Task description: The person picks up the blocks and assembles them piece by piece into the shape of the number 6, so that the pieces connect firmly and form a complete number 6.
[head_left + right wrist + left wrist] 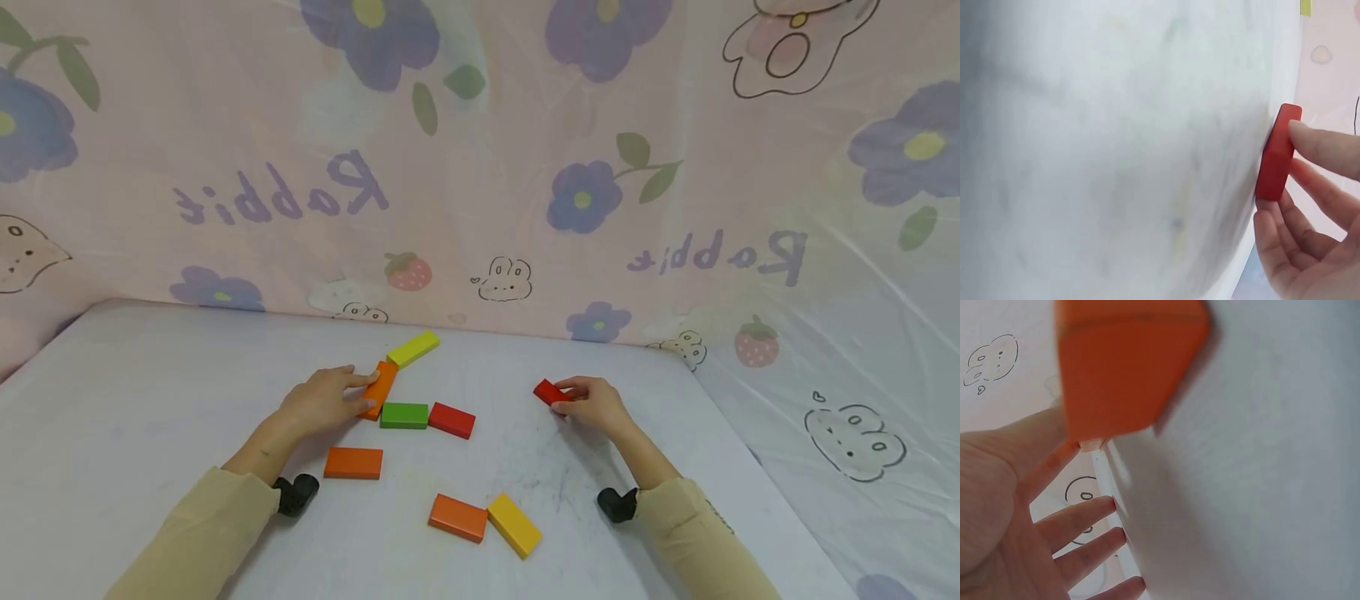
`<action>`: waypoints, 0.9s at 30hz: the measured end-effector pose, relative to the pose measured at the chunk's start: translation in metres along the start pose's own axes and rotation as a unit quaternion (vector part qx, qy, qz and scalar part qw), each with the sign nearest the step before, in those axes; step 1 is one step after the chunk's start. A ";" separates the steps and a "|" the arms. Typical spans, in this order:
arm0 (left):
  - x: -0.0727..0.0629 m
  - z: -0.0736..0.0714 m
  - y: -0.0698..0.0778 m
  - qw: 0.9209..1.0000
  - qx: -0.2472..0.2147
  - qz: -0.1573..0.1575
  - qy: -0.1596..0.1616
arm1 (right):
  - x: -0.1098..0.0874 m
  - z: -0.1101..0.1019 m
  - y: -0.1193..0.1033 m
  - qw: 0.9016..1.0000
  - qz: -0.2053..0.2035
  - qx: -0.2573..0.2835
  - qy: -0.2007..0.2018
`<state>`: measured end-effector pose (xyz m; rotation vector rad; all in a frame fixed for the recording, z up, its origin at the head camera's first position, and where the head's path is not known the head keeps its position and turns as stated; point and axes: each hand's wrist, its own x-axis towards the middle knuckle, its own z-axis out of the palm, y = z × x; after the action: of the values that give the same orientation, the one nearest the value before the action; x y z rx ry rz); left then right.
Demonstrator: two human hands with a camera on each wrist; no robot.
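Note:
My left hand (322, 400) holds an orange block (381, 389) at its two ends, between thumb and a finger, on the white table. That block's far end meets a yellow-green block (413, 349), and a green block (404, 416) lies against its near right side. A red block (452, 420) touches the green one's right end. To the right, my right hand (594, 404) pinches another red block (551, 392) between thumb and fingers. In the right wrist view this red block (1279, 153) is at the table surface; whether it touches cannot be told.
A dark orange block (353, 463) lies in front of the left hand and looms large in the left wrist view. Nearer the front, another orange block (458, 517) and a yellow block (514, 526) touch at a corner. A patterned cloth (480, 208) hangs behind the table.

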<state>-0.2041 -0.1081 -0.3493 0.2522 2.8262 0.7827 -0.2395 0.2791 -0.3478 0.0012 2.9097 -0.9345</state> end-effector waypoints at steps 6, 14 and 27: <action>0.000 -0.001 0.001 1.000 -0.002 0.001 -0.003 | -0.003 0.004 -0.005 1.000 0.017 0.002 -0.009; 0.001 -0.001 0.000 1.000 -0.001 0.000 -0.004 | -0.005 0.009 -0.011 1.000 0.004 0.002 -0.017; 0.001 -0.001 0.000 1.000 -0.001 0.001 -0.002 | -0.015 0.017 -0.024 0.999 -0.018 -0.019 -0.037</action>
<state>-0.2051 -0.1085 -0.3488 0.2553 2.8218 0.7849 -0.2241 0.2500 -0.3462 -0.0856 2.8672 -0.8652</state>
